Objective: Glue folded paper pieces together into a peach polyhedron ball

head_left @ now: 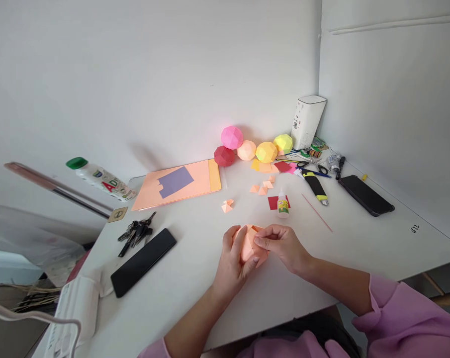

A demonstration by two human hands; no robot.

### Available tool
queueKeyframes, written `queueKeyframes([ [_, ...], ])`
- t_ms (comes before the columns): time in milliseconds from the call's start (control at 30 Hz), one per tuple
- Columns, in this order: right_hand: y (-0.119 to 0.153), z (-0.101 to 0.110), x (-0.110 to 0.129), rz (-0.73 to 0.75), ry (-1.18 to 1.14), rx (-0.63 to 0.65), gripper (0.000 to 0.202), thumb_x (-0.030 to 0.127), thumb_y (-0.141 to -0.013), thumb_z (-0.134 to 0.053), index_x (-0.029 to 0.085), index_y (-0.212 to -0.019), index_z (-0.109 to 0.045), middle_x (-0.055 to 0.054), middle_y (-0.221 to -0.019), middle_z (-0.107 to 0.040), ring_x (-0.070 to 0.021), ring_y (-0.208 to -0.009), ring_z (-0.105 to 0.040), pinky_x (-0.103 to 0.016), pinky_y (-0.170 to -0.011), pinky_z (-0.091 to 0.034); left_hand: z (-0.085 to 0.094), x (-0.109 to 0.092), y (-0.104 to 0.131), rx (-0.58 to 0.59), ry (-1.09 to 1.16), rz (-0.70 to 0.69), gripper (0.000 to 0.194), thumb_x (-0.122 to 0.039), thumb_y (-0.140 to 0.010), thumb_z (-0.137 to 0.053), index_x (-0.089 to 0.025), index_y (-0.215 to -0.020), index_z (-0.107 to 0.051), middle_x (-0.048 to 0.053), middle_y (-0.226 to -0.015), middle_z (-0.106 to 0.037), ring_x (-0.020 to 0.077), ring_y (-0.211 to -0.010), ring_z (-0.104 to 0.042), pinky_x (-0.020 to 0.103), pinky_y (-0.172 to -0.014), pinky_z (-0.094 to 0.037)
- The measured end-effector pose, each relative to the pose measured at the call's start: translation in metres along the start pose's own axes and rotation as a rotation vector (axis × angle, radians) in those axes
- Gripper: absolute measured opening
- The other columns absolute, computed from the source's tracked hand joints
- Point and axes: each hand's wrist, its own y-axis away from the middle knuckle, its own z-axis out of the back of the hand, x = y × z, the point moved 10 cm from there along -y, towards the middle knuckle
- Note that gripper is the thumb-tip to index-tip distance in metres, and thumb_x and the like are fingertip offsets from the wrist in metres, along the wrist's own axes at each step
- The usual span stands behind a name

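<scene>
Near the front of the white table, my left hand (232,258) is wrapped round a peach faceted paper ball (250,243), with fingers at its upper left and thumb below. My right hand (284,243) pinches the ball's upper right side between thumb and forefinger. An opening or loose flap shows at the ball's top edge. Beyond the hands lie small folded peach paper pieces (262,190), with another folded piece (227,206) to their left. A small glue bottle (283,206) stands upright by a dark red paper square (273,202).
Finished paper balls (231,137) line the wall. Peach sheets (142,191) lie at the back left, near keys (135,232) and a black phone (143,263). A cutter (314,186), a thin stick (317,213) and another phone (365,195) are to the right.
</scene>
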Motion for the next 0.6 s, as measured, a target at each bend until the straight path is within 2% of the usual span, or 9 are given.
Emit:
queueKeyframes([
  [333,0.0014,0.0,0.0031,0.015,0.018,-0.02,0.019,0.032,-0.061,-0.082,0.018,-0.069,-0.072,0.0,-0.07,-0.071,-0.0155,-0.072,-0.066,-0.031,-0.073,-0.053,-0.0008,-0.0027,0.0006,0.009,-0.082,-0.018,0.06,-0.053,-0.093,-0.035,-0.028,-0.145,-0.018,0.015,-0.132,-0.03,0.0293,-0.123,-0.04,0.051,-0.095,-0.045],
  [600,0.0024,-0.0028,0.0056,0.03,0.049,0.02,0.017,0.031,-0.064,-0.08,0.018,-0.068,-0.07,0.0,-0.069,-0.067,-0.015,-0.068,-0.063,-0.03,-0.068,-0.051,-0.0005,-0.0032,0.0006,0.017,-0.078,-0.009,0.06,-0.053,-0.093,-0.035,-0.028,-0.144,-0.018,0.015,-0.131,-0.03,0.0291,-0.122,-0.04,0.051,-0.095,-0.045],
])
